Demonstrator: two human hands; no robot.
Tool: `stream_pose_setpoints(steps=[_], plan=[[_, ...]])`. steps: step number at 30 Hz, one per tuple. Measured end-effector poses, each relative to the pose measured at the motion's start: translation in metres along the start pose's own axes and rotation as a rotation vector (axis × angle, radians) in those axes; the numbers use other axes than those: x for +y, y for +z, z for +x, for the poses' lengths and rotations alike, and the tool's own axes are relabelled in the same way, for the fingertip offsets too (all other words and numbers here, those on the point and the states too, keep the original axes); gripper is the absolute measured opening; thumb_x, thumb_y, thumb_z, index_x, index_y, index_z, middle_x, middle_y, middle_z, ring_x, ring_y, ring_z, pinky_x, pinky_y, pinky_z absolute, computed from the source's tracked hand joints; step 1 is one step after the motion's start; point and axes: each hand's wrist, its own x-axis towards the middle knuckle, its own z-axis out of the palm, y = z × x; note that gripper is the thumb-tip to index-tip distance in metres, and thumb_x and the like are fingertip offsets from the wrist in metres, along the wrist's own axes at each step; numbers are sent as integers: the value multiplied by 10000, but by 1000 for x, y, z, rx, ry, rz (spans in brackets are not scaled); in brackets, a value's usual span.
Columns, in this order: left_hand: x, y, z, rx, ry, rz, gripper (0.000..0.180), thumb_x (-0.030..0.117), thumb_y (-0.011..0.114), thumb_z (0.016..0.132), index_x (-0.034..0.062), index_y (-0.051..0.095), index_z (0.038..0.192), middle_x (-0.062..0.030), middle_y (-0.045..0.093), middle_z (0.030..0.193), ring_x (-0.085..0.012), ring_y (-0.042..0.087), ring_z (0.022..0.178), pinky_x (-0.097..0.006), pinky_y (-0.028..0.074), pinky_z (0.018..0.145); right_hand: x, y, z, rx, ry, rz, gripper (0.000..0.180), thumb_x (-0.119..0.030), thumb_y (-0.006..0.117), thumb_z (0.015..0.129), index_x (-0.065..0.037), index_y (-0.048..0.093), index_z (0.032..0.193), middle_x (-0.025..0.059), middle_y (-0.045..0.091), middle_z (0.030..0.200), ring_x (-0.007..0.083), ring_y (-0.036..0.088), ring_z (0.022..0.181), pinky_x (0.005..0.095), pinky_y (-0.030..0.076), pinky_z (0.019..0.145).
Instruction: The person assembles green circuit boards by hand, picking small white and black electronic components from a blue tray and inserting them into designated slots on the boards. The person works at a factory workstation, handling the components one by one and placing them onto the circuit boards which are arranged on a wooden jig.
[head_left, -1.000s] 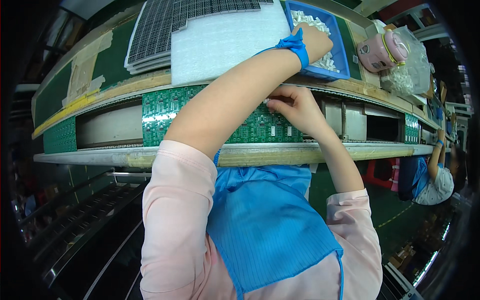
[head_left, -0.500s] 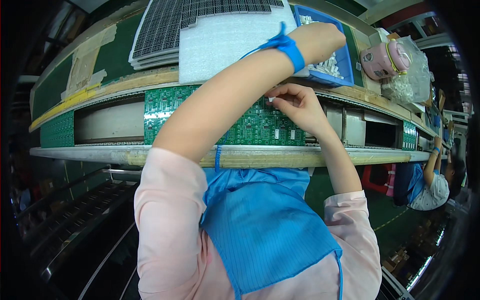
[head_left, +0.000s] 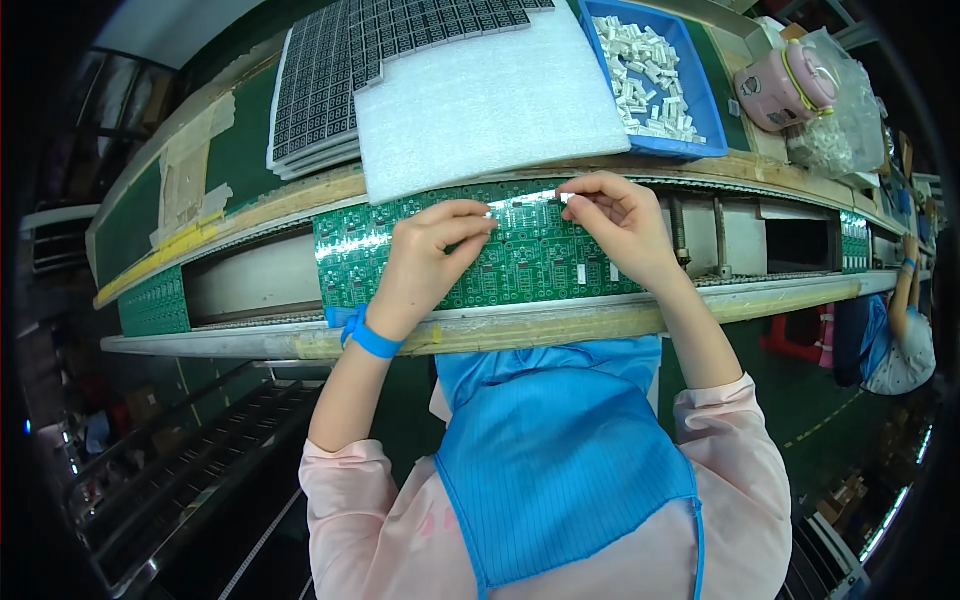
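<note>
At the left, the left hand (head_left: pixel 425 255), which was reaching over the right arm into the parts bin, has come back above the green circuit board (head_left: pixel 350 262); its thumb and finger are together at the tips, closed on what looks like a small white piece (head_left: pixel 490 212). With that arm uncrossed, the middle of the board shows, and both hands now work over it. Two white blocks (head_left: pixel 581 273) stand near its front edge, toward the right end. Just behind them, the right hand (head_left: pixel 630 225) remains at the board's rear edge, thumb and forefinger clamped on a white part (head_left: pixel 567 198). Farther right and back, the blue bin (head_left: pixel 712 125), no longer covered, holds many loose white parts (head_left: pixel 640 55).
</note>
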Motion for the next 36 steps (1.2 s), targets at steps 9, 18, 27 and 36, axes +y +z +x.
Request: stream_pose_setpoints(steps=[9,18,27,36], plan=[[-22,22,8,65,228,173,153,7,827,737,30,791,884,-79,774,1020,-267,705,944,-346,570,790,-1,-6,-1,84,-66,33,198,-36,602,1004,46,672,1170,88,714,1073,121,677,942,262,551,846],[-16,25,3,36,173,165,111,12,777,774,36,787,881,-76,752,1036,-285,669,954,-372,549,813,2,-3,0,125,-116,55,193,-30,633,972,54,688,1137,84,717,977,107,688,895,242,553,781],[-15,19,2,-44,222,198,180,-12,764,772,14,767,951,-85,728,1101,-293,644,1021,-376,540,841,5,-2,-1,111,-126,48,192,-24,630,970,61,691,1131,99,711,1006,122,697,906,252,570,788],[-16,12,7,-152,262,249,237,-15,743,797,8,746,1033,-98,710,1182,-314,631,1067,-384,536,900,5,-4,-3,77,-85,39,196,-21,620,989,40,678,1165,77,699,1067,118,680,949,245,548,821]])
